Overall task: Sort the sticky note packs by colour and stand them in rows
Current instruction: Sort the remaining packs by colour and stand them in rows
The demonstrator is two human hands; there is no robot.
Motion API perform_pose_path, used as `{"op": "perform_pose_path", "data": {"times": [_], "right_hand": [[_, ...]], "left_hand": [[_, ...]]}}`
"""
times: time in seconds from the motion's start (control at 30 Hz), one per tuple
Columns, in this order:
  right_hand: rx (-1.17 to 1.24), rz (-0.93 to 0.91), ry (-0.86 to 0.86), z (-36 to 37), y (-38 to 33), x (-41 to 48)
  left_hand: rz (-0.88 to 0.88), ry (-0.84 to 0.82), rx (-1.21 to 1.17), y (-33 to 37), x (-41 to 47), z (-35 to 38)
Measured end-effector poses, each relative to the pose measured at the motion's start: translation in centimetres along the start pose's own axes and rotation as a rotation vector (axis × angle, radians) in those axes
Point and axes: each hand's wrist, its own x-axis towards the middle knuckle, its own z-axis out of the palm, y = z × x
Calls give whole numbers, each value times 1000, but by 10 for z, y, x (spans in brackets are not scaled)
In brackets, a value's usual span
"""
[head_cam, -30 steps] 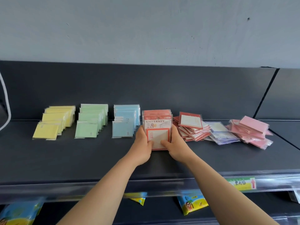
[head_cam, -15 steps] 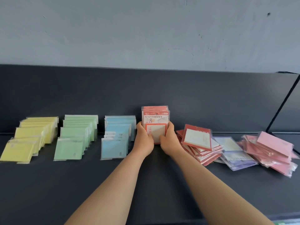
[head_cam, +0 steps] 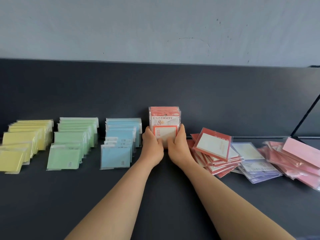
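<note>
A pale wall (head_cam: 155,23) rises above a dark shelf (head_cam: 52,196) with a dark back panel (head_cam: 207,92). Across the left half of the frame stand the yellow row (head_cam: 22,144), green row (head_cam: 72,144) and blue row (head_cam: 119,146), each already sorted. At right centre lie a loose red pile (head_cam: 213,153), a purple pile (head_cam: 254,161) and a pink pile (head_cam: 297,156), all still flat and fanned.

In the middle, the red bundle (head_cam: 164,122) stands upright. The left hand (head_cam: 152,148) and right hand (head_cam: 178,148) press in on its two sides, each grip clamped round its lower edges. A second ago the bundle sat further forward, ahead of the blue row's front pack. It has since been slid back and now stands just beside that row, closer to the back panel. This looks like the start of a fourth row, with the loose red packs probably next to join it.
</note>
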Motion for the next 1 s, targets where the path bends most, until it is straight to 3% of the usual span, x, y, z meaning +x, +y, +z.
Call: {"op": "perform_pose_path", "data": {"times": [0.37,0.63,1.0], "right_hand": [[-31,18,-115,-9,-2,-7],[-103,18,-90,-12,0,-11],[-130,-194,-66,-13,2,-33]], "left_hand": [[-52,-98,5,-1,-7,-3],[-48,-119,66,1,-16,-11],[-28,-135,88,5,-29,-13]]}}
